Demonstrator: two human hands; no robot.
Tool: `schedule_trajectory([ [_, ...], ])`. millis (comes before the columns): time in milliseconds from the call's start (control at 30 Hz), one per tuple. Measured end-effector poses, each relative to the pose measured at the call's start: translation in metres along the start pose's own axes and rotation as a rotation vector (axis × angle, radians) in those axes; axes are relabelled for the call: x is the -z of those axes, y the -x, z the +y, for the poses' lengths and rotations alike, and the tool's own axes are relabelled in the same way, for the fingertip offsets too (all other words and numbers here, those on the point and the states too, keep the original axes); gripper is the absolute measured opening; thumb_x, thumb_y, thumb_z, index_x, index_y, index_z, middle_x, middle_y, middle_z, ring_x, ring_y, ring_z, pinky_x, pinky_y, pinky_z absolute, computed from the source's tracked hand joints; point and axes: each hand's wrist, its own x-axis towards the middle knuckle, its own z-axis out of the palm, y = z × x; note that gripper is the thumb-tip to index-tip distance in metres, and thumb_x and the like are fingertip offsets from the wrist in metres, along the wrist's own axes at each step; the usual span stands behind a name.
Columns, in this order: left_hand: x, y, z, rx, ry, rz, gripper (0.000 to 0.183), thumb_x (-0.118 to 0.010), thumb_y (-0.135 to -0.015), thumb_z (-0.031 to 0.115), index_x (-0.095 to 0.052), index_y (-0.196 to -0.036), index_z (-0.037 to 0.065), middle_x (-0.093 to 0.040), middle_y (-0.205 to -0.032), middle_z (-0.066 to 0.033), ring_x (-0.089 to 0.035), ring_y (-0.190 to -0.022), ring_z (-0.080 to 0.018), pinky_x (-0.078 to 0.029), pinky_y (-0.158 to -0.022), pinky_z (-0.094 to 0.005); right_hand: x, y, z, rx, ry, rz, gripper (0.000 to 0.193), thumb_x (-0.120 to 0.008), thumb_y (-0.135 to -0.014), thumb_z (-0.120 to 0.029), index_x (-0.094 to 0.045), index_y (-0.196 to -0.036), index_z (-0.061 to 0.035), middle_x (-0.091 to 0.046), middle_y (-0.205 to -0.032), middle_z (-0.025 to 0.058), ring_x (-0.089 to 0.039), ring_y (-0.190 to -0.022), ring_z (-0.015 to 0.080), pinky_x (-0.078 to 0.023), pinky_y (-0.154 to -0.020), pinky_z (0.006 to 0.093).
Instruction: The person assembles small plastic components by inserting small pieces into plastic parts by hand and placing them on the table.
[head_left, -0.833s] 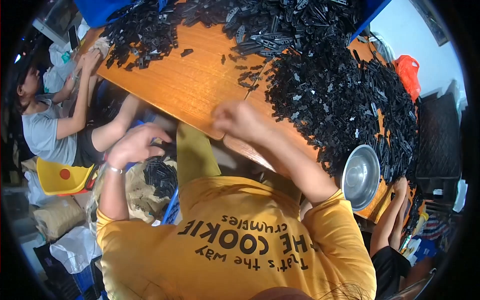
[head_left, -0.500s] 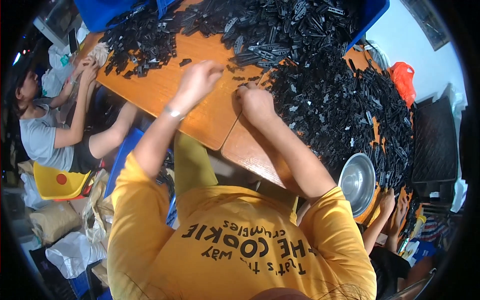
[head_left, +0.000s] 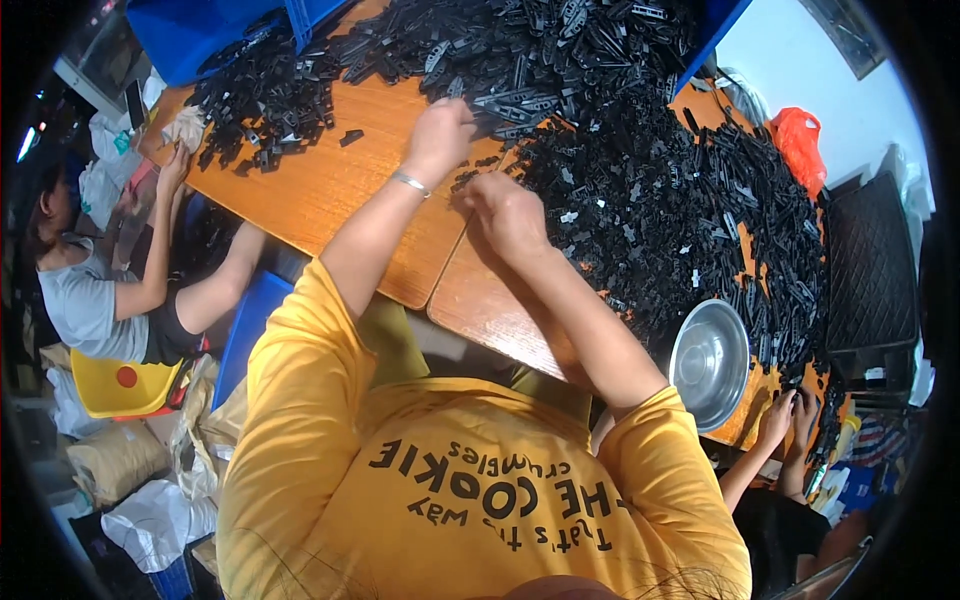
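My left hand (head_left: 440, 140) is at the near edge of a heap of long black plastic parts (head_left: 540, 60). Its fingers are curled together, and anything inside them is hidden. Just to the right, my right hand (head_left: 508, 215) rests low over the orange wooden table (head_left: 370, 220), fingers bent and tips pressed together. What those tips hold is too small to make out. A few small black pieces (head_left: 487, 161) lie between the two hands. Beside my right hand spreads a wide pile of small black plastic parts (head_left: 620, 210).
A metal bowl (head_left: 710, 365) stands at the table's right edge. Blue bins (head_left: 200, 40) sit at the far side. A red plastic bag (head_left: 798, 150) lies far right. One person (head_left: 95, 290) sits at left; another person's hands (head_left: 785, 420) work at lower right.
My left hand has moved right and away from me, up to the heap of long parts. My right hand has shifted slightly left and nearer. The view has also moved a little.
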Motion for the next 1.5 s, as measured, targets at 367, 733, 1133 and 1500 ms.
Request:
schedule_trajectory([
  [367,0.045,0.094,0.042,0.568,1.494,-0.408,0.029,-0.068,-0.104,0.018,-0.066,-0.13,0.005,-0.074,-0.109,-0.0026,-0.071,-0.096,-0.0102,-0.061,-0.083,-0.0249,0.014,-0.005,-0.01,-0.385,-0.432,0.352,0.015,-0.078,-0.088,0.0,-0.066,-0.097,0.0008,-0.068,-0.089,0.008,-0.066,-0.07,0.0148,-0.055,-0.064,0.0305],
  [733,0.069,0.107,0.042,0.496,1.378,-0.33,0.022,-0.068,-0.104,0.018,-0.068,-0.123,0.007,-0.074,-0.104,0.0007,-0.069,-0.087,-0.0065,-0.057,-0.08,-0.0227,0.025,0.003,-0.029,-0.386,-0.67,0.287,0.012,-0.078,-0.087,0.005,-0.07,-0.094,0.0007,-0.067,-0.09,0.0057,-0.066,-0.073,0.0116,-0.054,-0.066,0.025],
  [1133,0.076,0.111,0.05,0.373,1.392,-0.356,0.03,-0.062,-0.107,0.016,-0.066,-0.134,0.003,-0.073,-0.114,-0.0013,-0.07,-0.1,-0.0094,-0.057,-0.087,-0.0249,0.03,0.0,-0.046,-0.079,-0.39,0.361,0.013,-0.08,-0.086,0.005,-0.069,-0.091,0.0003,-0.066,-0.09,0.007,-0.068,-0.077,0.015,-0.057,-0.066,0.0278],
  [1500,0.071,0.115,0.04,0.426,1.542,-0.262,0.031,-0.063,-0.107,0.015,-0.064,-0.135,0.003,-0.072,-0.124,-0.0057,-0.069,-0.11,-0.0135,-0.057,-0.095,-0.0299,0.026,0.003,-0.043,-0.099,-0.431,0.326,0.011,-0.079,-0.089,0.003,-0.071,-0.096,0.0013,-0.068,-0.095,0.0057,-0.069,-0.079,0.0118,-0.057,-0.069,0.0248],
])
